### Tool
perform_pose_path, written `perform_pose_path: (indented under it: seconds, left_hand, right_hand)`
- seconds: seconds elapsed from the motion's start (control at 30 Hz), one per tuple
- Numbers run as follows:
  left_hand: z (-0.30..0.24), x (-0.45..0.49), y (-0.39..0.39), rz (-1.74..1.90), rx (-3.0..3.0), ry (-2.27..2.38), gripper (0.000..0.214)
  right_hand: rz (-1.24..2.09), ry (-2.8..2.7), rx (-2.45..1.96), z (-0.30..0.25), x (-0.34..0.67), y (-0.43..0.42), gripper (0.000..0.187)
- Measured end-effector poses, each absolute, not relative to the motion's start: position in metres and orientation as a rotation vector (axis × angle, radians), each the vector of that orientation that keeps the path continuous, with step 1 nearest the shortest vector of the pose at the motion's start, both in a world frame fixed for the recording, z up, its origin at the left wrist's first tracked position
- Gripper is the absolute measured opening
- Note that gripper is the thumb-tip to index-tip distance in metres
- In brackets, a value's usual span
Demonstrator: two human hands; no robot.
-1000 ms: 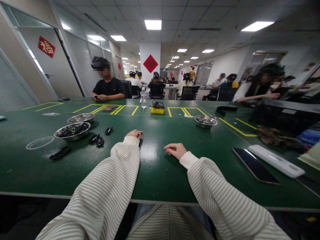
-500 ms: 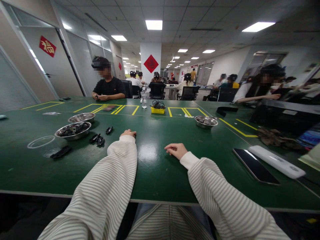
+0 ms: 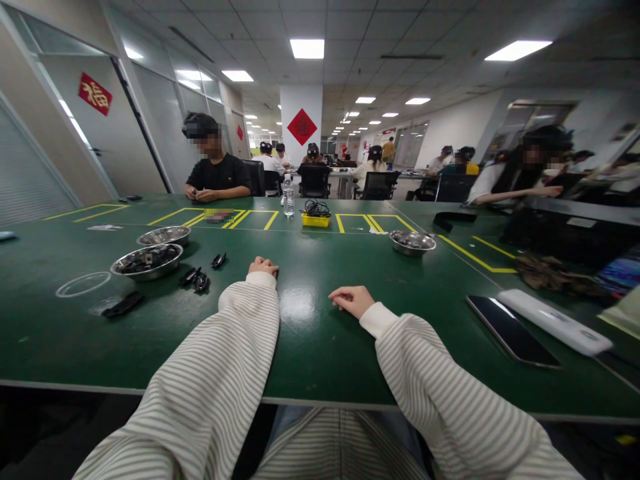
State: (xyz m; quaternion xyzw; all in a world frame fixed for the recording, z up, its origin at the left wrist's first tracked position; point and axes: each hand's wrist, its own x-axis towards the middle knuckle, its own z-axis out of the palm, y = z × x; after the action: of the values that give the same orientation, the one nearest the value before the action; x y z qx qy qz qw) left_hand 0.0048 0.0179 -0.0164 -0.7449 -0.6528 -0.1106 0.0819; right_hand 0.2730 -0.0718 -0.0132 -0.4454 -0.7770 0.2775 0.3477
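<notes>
Both my arms, in striped sleeves, lie stretched out on the green table. My left hand rests on the table top with its fingers curled under; what is inside them, if anything, is hidden. Two small black parts lie just to its left, and a steel bowl of dark parts stands beyond them. My right hand rests on the table a little nearer to me, its fingers loosely curled together and pointing left, with nothing visible in them.
A second steel bowl, a clear ring-shaped lid and a black part are at the left. Another bowl, a phone and a long white device lie at the right. A bottle, a yellow tray and a seated person are opposite.
My left hand has drawn slightly back and to the left, and its fingers have curled in tighter. The right hand has hardly moved.
</notes>
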Motion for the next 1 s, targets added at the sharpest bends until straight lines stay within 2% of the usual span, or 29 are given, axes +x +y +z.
perform_pose_path:
  seconds: [0.23,0.57,0.73,0.9,1.0]
  left_hand:
    - [-0.014,0.011,0.015,-0.51,-2.345,-1.809,0.017]
    - [-0.013,0.101,-0.045,-1.256,-2.861,-1.456,0.008]
    - [-0.003,0.116,-0.069,-1.372,-2.792,-1.348,0.01]
    - [-0.001,0.113,-0.07,-1.441,-2.757,-1.282,0.025]
    - [-0.003,0.113,-0.067,-1.414,-2.778,-1.184,0.023]
  right_hand:
    - [0.734,-2.025,-1.153,-0.014,0.274,-0.07,0.021]
    - [0.82,-1.994,-1.157,-0.012,0.274,-0.07,0.022]
    - [1.052,-1.934,-1.052,-0.011,0.275,-0.066,0.029]
    - [1.254,-1.781,-0.978,-0.01,0.274,-0.064,0.031]
    - [1.309,-1.723,-0.985,-0.01,0.272,-0.063,0.03]
